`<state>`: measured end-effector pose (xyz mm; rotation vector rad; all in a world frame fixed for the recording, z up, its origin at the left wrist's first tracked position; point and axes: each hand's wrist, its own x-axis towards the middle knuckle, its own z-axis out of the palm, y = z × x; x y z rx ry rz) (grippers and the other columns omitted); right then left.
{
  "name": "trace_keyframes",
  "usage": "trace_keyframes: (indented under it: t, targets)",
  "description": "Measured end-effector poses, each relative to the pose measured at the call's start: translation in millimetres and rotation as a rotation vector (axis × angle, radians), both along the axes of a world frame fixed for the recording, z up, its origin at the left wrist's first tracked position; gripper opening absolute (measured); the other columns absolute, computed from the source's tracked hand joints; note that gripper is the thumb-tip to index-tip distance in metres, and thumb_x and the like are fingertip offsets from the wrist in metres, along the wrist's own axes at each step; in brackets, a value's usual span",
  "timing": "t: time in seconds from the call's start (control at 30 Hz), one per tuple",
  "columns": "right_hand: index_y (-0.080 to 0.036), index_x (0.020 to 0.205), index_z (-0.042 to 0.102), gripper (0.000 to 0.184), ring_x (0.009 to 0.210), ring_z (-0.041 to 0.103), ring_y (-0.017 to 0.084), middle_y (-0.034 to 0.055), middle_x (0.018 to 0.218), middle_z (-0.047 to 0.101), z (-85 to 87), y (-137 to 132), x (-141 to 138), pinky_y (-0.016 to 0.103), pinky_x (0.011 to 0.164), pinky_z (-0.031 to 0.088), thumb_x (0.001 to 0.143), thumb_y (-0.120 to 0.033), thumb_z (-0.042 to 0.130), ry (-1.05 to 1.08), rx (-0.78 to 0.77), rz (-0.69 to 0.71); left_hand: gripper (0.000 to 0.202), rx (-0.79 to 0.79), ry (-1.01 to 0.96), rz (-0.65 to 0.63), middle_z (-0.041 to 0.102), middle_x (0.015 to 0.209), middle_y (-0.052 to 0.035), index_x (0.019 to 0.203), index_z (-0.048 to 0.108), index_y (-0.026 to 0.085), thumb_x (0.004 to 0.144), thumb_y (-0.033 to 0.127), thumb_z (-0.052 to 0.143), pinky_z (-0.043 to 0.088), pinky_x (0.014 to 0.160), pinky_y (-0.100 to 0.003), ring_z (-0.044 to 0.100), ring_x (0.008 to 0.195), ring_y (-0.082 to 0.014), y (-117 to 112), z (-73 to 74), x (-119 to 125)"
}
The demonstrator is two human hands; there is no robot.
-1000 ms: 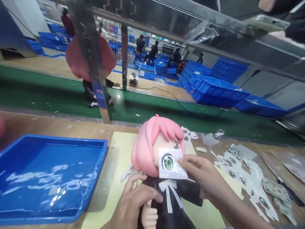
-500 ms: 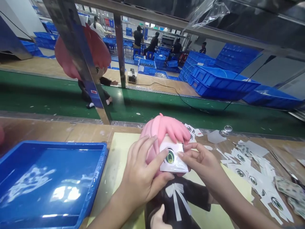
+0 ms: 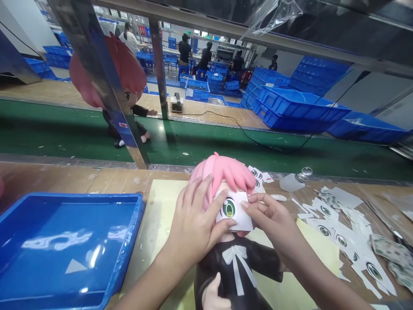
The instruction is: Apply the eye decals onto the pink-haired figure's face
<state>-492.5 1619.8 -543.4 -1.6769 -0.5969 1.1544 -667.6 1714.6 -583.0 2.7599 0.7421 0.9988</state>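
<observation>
A figure with pink hair [image 3: 234, 170] and a black dress with a white bow [image 3: 234, 254] lies face up before me. A white eye decal [image 3: 241, 218] with a green eye printed on it lies over its face. My left hand [image 3: 193, 219] is wrapped round the left side of the figure's head, fingers on the hair. Its thumb and index finger touch the decal's left part. My right hand [image 3: 267, 215] pinches the decal's right edge between thumb and fingers. Most of the face is hidden by the decal and my hands.
A blue tray [image 3: 142, 211] with a shiny wet-looking bottom stands at left, a white scrap [image 3: 75, 266] in it. Eye decals [image 3: 342, 241] and paper scraps lie at right, near scissors [image 3: 398, 239]. Another pink-haired figure [image 3: 129, 69] sits behind the metal post [image 3: 97, 77]. Several people work farther back.
The decal sits slightly flatter and straighter on the face, with less glare on it. Both hands keep their places. The view has shifted a little.
</observation>
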Motion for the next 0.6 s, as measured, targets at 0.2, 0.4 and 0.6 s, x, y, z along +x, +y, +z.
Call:
trace_keyframes:
  t: [0.2,0.4,0.6]
  targets:
    - [-0.016,0.081,0.060,0.061,0.056,0.065,0.019,0.0063,0.077,0.070,-4.9,7.5,6.4,0.028,0.055,0.056,0.067,-0.072,0.080,0.011,-0.049,0.029,0.052,0.008,0.005,-0.003,0.041,0.149,-0.0239,0.141,0.057,0.017,0.102,0.048,0.046,0.046,0.102,-0.061,0.044,0.135,-0.0429,1.2,0.4,3.6]
    - [-0.017,0.078,0.061,0.062,0.059,0.066,0.019,0.0055,0.076,0.069,-5.6,7.4,7.8,0.028,0.055,0.058,0.063,-0.074,0.082,0.016,-0.058,0.011,0.047,0.006,0.012,-0.032,0.038,0.151,-0.0249,0.135,0.063,0.019,0.101,0.048,0.047,0.045,0.104,-0.062,0.041,0.139,-0.0446,-0.8,-0.2,4.3]
    - [-0.018,0.077,0.059,0.063,0.060,0.065,0.019,0.0049,0.075,0.068,-7.0,7.8,10.8,0.029,0.052,0.058,0.061,-0.074,0.082,0.021,-0.060,0.010,0.050,0.017,0.032,0.001,0.039,0.151,-0.0246,0.139,0.060,0.018,0.101,0.048,0.048,0.046,0.103,-0.062,0.044,0.135,-0.0443,-1.7,0.4,7.2]
